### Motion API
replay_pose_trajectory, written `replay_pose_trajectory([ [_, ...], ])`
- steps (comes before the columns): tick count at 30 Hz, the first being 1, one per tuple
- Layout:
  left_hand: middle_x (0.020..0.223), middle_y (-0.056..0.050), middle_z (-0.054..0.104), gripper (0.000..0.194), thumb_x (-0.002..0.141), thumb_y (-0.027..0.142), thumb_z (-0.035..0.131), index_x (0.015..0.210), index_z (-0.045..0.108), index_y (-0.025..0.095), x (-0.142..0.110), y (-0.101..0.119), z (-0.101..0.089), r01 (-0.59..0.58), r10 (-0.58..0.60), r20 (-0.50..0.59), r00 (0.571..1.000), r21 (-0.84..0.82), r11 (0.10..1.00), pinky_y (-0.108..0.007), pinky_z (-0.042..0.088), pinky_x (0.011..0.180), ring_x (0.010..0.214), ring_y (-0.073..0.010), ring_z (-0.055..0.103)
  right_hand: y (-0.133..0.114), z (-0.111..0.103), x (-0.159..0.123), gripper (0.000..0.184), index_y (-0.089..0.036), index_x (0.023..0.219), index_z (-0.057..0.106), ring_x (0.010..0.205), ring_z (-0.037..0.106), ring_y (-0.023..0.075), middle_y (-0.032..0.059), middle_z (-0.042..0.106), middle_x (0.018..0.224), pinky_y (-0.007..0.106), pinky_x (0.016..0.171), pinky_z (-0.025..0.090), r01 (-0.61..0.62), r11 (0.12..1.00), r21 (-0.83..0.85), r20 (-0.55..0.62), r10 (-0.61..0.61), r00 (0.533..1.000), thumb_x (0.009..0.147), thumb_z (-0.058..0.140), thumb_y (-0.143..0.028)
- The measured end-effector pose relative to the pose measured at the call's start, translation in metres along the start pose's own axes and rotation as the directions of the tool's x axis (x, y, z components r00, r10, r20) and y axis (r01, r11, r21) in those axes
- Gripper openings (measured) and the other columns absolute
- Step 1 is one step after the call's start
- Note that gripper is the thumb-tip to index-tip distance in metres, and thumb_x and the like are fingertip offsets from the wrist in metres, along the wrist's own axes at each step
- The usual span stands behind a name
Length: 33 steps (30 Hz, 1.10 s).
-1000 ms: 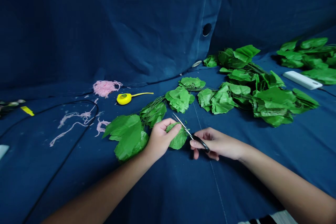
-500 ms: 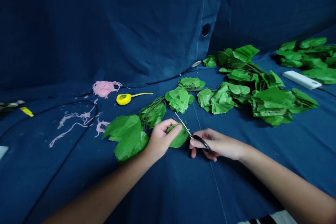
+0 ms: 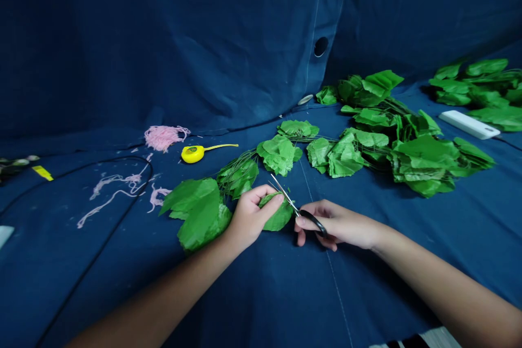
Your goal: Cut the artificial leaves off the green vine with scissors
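Note:
My left hand (image 3: 252, 216) pinches a green artificial leaf (image 3: 279, 217) between thumb and fingers. My right hand (image 3: 335, 223) grips black-handled scissors (image 3: 299, 206), with their steel blades open and pointing up and left just above the leaf. Whether the blades touch a stem is hidden by my left fingers. A larger cluster of artificial leaves (image 3: 197, 213) lies just left of my left hand, joined to a wire-like stem bundle (image 3: 237, 174).
More artificial leaves (image 3: 424, 166) spread across the blue cloth (image 3: 244, 293) to the right. A white power bank (image 3: 468, 124), yellow tape measure (image 3: 192, 154), pink yarn tangle (image 3: 165, 137), loose pink threads (image 3: 114, 190) and a black cable (image 3: 126, 162) lie around.
Both hands have barely moved. The scissors and the held leaf have shifted only slightly.

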<state>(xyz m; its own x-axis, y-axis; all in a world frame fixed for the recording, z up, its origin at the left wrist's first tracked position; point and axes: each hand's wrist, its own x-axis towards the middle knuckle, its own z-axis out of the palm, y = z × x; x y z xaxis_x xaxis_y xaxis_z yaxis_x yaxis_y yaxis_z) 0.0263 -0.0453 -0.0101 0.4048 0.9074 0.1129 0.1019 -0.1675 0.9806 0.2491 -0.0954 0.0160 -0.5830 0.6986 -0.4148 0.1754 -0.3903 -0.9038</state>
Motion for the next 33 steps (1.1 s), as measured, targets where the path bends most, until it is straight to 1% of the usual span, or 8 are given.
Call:
replay_pose_trajectory([
  [5, 0.076, -0.001, 0.063, 0.023, 0.093, 0.035, 0.068, 0.08, 0.068, 0.016, 0.0, 0.0013, 0.0002, -0.006, 0.005, -0.02, 1.0, -0.007, 1.0, -0.026, 0.045, 0.073, 0.073, -0.0135, 0.055, 0.0018, -0.0001, 0.0003, 0.054, -0.009, 0.095, 0.062, 0.042, 0.046, 0.0011, 0.012, 0.075, 0.096, 0.012, 0.038, 0.03, 0.02, 1.0, -0.014, -0.015, -0.02, 1.0, 0.09, 0.067, -0.063],
  [9, 0.079, -0.001, 0.064, 0.021, 0.094, 0.035, 0.067, 0.085, 0.07, 0.016, -0.0009, 0.0018, 0.0007, 0.018, -0.019, -0.009, 1.0, -0.028, 0.999, -0.025, 0.045, 0.073, 0.074, -0.0134, 0.055, 0.0043, -0.0009, 0.0018, 0.054, -0.009, 0.092, 0.061, 0.041, 0.045, 0.0014, 0.011, 0.075, 0.091, 0.012, 0.038, 0.031, 0.023, 1.0, -0.008, -0.042, -0.023, 0.999, 0.089, 0.069, -0.063],
  [16, 0.079, -0.002, 0.067, 0.021, 0.091, 0.036, 0.07, 0.084, 0.072, 0.016, 0.0002, 0.0013, 0.0, 0.02, -0.02, -0.051, 0.998, -0.015, 1.0, -0.026, 0.046, 0.073, 0.076, -0.0155, 0.058, 0.0043, -0.0028, 0.0022, 0.06, -0.01, 0.101, 0.062, 0.042, 0.046, 0.0012, 0.0115, 0.074, 0.095, 0.012, 0.038, 0.029, -0.012, 0.999, 0.03, -0.005, 0.012, 1.0, 0.087, 0.067, -0.068],
  [22, 0.078, -0.001, 0.067, 0.02, 0.09, 0.036, 0.071, 0.085, 0.072, 0.016, 0.0005, -0.0003, -0.0003, 0.042, -0.045, -0.074, 0.996, -0.048, 0.998, -0.026, 0.046, 0.072, 0.074, -0.0144, 0.057, 0.004, -0.0027, 0.0018, 0.058, -0.01, 0.101, 0.062, 0.041, 0.046, 0.0011, 0.0114, 0.074, 0.093, 0.012, 0.038, 0.03, -0.011, 1.0, 0.027, 0.002, 0.011, 1.0, 0.088, 0.068, -0.066],
  [26, 0.08, -0.002, 0.068, 0.021, 0.09, 0.036, 0.072, 0.085, 0.073, 0.016, 0.0003, -0.0034, 0.0, 0.053, -0.057, -0.086, 0.995, -0.048, 0.997, -0.026, 0.046, 0.072, 0.074, -0.0144, 0.057, 0.0044, -0.0025, 0.0022, 0.056, -0.009, 0.1, 0.062, 0.042, 0.046, 0.001, 0.0118, 0.074, 0.094, 0.012, 0.038, 0.029, 0.01, 1.0, 0.023, 0.001, -0.01, 1.0, 0.089, 0.068, -0.064],
  [33, 0.075, -0.002, 0.066, 0.023, 0.089, 0.038, 0.072, 0.083, 0.071, 0.016, -0.0003, -0.0032, 0.0003, 0.068, -0.072, -0.104, 0.992, -0.037, 0.997, -0.025, 0.045, 0.065, 0.069, -0.0135, 0.054, 0.0033, -0.0021, 0.0015, 0.053, -0.009, 0.098, 0.063, 0.042, 0.046, 0.0009, 0.0109, 0.074, 0.093, 0.012, 0.038, 0.031, 0.021, 1.0, -0.003, -0.02, -0.021, 1.0, 0.09, 0.068, -0.061],
])
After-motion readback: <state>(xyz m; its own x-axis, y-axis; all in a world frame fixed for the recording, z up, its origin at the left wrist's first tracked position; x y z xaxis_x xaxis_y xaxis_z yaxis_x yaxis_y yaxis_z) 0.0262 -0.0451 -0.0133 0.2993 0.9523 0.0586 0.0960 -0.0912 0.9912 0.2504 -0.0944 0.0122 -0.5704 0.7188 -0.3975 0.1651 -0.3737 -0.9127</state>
